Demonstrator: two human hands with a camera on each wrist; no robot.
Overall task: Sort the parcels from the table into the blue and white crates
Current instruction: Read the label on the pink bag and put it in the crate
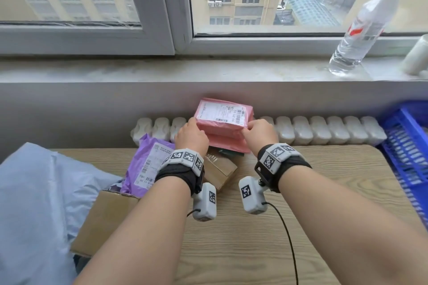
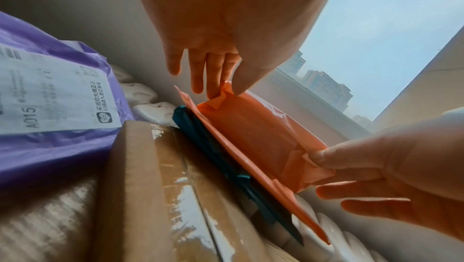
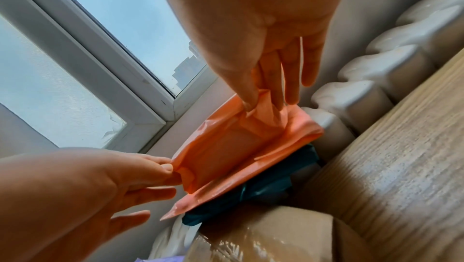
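"A015" on purple parcel's white label [image 2: 54, 91], pink parcel's label [image 1: 223, 112] print illegible

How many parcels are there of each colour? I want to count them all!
Pink plastic mailer bag, pinched by the left hand and right hand: 1
Purple plastic mailer bag: 1
Brown cardboard boxes, one small, one larger: 2
Dark teal bag under the pink one: 1
Total: 5
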